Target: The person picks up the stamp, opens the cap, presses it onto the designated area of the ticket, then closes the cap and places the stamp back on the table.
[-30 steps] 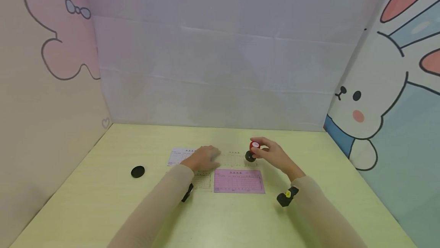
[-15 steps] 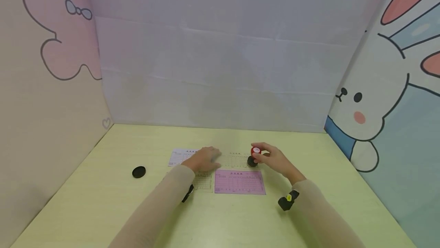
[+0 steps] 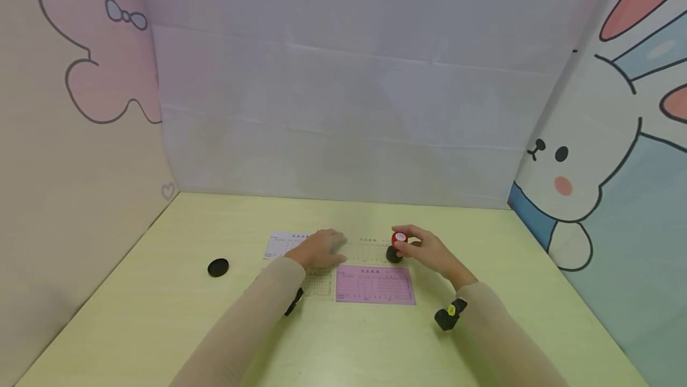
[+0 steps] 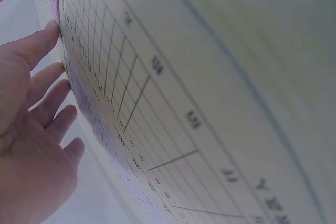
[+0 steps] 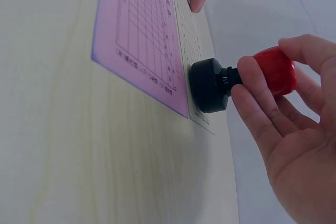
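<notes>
My right hand (image 3: 429, 250) grips a round stamp by its red handle (image 5: 283, 72), fingers and thumb curled round it. The stamp's black base (image 5: 209, 86) sits at the right end of a cream printed form (image 3: 365, 251), its face hidden against the paper. My left hand (image 3: 318, 248) rests across the left part of that form, fingers relaxed and slightly spread. In the left wrist view, the left fingertips (image 4: 51, 29) are right at the paper. A pink form (image 3: 376, 284) lies just in front of the cream one.
A white form (image 3: 280, 244) lies at the back left, partly under the left hand. Another cream form (image 3: 318, 284) sits in front, partly covered by the left sleeve. A round black lid (image 3: 218, 267) lies farther left. A white sheet wall (image 3: 343, 107) stands behind the table.
My right hand has brought the stamp down and slightly toward me onto the right end of the cream form. The left hand has stayed in place.
</notes>
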Demonstrator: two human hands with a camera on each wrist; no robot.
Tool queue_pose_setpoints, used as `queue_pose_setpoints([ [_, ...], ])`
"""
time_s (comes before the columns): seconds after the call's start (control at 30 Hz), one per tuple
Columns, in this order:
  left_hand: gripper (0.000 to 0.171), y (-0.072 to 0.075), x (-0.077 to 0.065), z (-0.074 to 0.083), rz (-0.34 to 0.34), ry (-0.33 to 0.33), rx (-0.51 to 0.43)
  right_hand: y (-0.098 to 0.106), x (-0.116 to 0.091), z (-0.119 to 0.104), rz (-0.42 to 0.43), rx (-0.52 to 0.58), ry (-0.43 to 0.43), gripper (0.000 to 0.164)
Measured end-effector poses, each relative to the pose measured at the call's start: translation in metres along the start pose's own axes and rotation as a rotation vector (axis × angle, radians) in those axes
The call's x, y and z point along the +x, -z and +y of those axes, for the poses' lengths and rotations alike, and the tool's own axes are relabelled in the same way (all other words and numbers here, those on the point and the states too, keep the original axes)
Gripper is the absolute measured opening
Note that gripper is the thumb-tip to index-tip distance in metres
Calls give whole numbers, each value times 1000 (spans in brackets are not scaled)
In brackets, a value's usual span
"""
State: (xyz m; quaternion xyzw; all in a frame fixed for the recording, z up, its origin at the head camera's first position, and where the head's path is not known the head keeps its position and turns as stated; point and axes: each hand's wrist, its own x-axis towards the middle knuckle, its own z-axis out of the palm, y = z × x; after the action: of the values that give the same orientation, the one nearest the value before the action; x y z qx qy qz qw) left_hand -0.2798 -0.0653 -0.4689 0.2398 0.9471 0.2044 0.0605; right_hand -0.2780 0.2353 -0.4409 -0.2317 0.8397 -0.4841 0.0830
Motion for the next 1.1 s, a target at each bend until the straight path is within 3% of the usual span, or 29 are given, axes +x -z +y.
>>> queue_pose_setpoints([
  [1.1,55,-3,1,-3,3,1,11,-3,6,13,6,38,27,46],
])
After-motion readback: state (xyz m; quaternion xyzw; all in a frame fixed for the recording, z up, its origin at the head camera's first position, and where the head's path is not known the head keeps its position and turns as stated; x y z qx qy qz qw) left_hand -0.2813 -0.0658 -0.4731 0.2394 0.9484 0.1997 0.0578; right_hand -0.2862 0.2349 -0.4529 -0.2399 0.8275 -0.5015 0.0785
